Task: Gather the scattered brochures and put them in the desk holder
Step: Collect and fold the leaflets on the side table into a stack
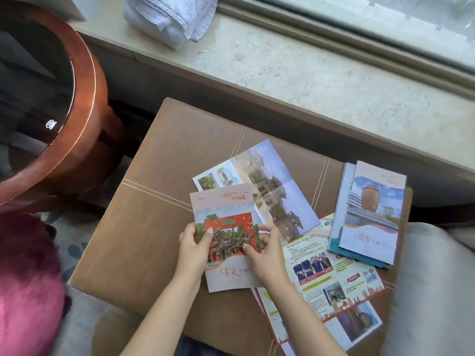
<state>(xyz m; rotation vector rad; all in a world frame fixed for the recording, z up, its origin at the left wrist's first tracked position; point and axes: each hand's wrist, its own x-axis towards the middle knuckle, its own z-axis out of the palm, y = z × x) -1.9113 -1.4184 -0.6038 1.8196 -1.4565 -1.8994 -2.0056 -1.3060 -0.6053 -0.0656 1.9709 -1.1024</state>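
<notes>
Both hands [191, 249] [266, 253] grip the red brochure [226, 204], partly hiding the blue brochure [280, 186].

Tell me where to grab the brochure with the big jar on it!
Pinch the jar brochure at its near short edge, coming from your side. It lies flat on top of the small stack, uncovered, so a thumb on top and fingers slid beneath should lift it alone.

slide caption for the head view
Left hand and right hand grip a red brochure over scattered brochures on an ottoman.
</notes>
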